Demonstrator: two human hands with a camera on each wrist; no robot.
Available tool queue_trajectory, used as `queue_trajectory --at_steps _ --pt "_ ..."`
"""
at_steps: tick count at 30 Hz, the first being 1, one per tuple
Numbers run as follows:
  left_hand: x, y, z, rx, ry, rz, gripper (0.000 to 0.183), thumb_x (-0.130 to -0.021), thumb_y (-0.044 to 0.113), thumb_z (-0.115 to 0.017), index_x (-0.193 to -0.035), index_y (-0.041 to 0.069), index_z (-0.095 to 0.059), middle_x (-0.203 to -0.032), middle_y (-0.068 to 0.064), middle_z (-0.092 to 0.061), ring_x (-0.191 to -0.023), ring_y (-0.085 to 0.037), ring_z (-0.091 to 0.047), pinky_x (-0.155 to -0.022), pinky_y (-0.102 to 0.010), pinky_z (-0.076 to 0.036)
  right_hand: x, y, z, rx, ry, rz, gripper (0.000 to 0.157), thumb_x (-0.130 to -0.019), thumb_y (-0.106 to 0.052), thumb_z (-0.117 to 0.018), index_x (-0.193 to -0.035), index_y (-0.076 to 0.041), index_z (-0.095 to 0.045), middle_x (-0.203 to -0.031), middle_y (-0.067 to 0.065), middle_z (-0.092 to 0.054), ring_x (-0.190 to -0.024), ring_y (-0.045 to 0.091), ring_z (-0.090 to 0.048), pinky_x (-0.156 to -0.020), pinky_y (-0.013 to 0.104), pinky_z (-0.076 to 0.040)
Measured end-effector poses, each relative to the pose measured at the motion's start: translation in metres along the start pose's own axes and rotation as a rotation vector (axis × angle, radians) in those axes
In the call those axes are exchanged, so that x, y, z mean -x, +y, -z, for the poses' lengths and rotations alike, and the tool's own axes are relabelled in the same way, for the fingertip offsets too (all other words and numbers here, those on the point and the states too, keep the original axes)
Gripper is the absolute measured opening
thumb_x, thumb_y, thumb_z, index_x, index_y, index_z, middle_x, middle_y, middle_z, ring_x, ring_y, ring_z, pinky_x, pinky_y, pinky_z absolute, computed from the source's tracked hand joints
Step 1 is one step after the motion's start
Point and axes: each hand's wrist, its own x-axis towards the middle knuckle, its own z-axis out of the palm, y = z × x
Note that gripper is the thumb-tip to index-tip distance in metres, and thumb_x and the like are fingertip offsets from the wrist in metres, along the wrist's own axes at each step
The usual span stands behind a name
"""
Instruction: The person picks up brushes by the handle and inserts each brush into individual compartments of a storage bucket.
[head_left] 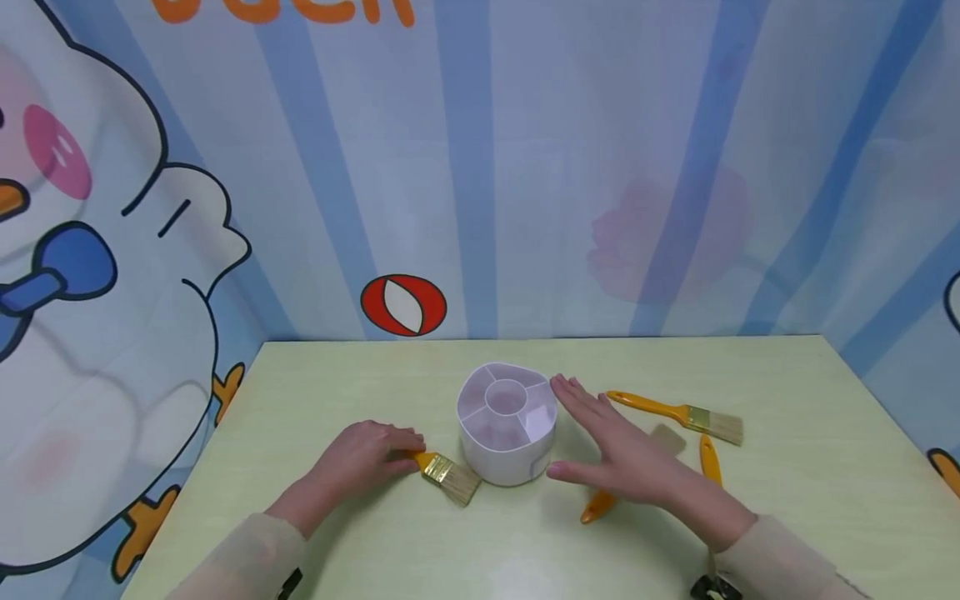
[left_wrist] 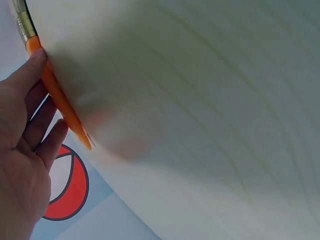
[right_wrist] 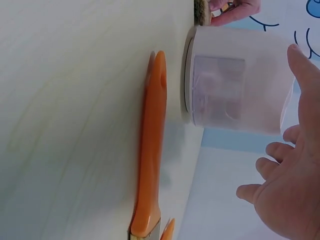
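Note:
My left hand holds a paintbrush by its orange handle, the thumb and fingers on either side of it. Its bristles point right, close to the base of a round white divided organizer. Around a circular middle well, the organizer's compartments show no contents. On the organizer's other side, my right hand is spread, thumb apart from the fingers, holding nothing. Its fingertips are close to the organizer's rim; whether they touch cannot be told. Beneath this hand lies another paintbrush's orange handle, partly hidden in the head view.
On the right of the pale table lies a paintbrush with bristles to the right. An orange handle shows behind my right forearm, its other end hidden. A printed cartoon backdrop rises behind the table's far edge.

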Motion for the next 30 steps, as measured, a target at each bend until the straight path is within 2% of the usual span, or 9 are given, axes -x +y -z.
queue_trajectory --at_steps 5,11,24,30 --pt "0.002 0.003 -0.001 -0.007 0.017 0.021 0.028 -0.093 0.023 -0.085 -0.12 0.015 -0.082 -0.121 -0.003 -0.08 -0.114 -0.023 -0.076 -0.097 -0.049 -0.063 -0.003 -0.002 -0.006 -0.036 0.006 -0.003 0.108 -0.094 -0.063 -0.075 -0.173 -0.019 -0.017 -0.178 0.01 -0.02 -0.16 0.043 -0.026 -0.127 0.065 -0.026" --pt "0.004 0.006 -0.003 -0.011 0.038 0.024 0.025 -0.094 0.021 -0.084 -0.119 0.016 -0.083 -0.119 -0.002 -0.081 -0.111 -0.022 -0.077 -0.094 -0.047 -0.064 -0.006 -0.004 -0.011 -0.071 0.027 -0.007 0.108 -0.094 -0.053 -0.08 -0.173 -0.015 -0.017 -0.177 0.012 -0.023 -0.157 0.045 -0.031 -0.121 0.068 -0.037" --pt "0.011 0.006 -0.005 -0.029 0.131 -0.053 0.02 -0.09 0.016 -0.087 -0.11 0.015 -0.085 -0.107 0.0 -0.083 -0.099 -0.018 -0.079 -0.086 -0.04 -0.066 -0.007 -0.001 -0.011 -0.082 0.03 0.016 0.11 -0.094 -0.055 -0.079 -0.173 -0.016 -0.013 -0.175 0.014 -0.026 -0.156 0.044 -0.035 -0.12 0.066 -0.04" --pt "0.015 0.008 -0.005 -0.035 0.139 -0.033 0.019 -0.089 0.016 -0.088 -0.108 0.015 -0.086 -0.104 0.001 -0.083 -0.095 -0.017 -0.079 -0.084 -0.039 -0.066 -0.007 0.0 -0.012 -0.088 0.027 0.014 0.11 -0.094 -0.055 -0.079 -0.174 -0.018 -0.013 -0.175 0.014 -0.027 -0.156 0.043 -0.036 -0.119 0.066 -0.041"
